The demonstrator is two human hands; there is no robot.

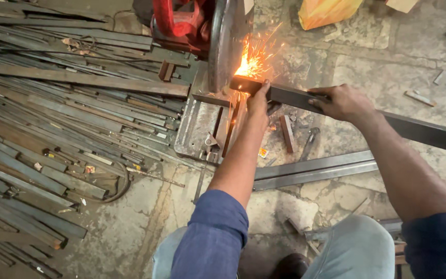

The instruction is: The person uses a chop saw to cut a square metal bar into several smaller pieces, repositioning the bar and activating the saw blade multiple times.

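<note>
A long dark square steel tube lies across the floor, its left end under the round blade of a red chop saw. Orange sparks fly where blade and tube meet. My left hand presses on the tube right beside the cut. My right hand grips the tube further right. The saw's grey metal base plate sits beneath the cut.
A large heap of flat steel strips and bars covers the floor on the left. Two angle bars lie under my arms. Short offcuts and an orange bag lie on the cracked concrete floor.
</note>
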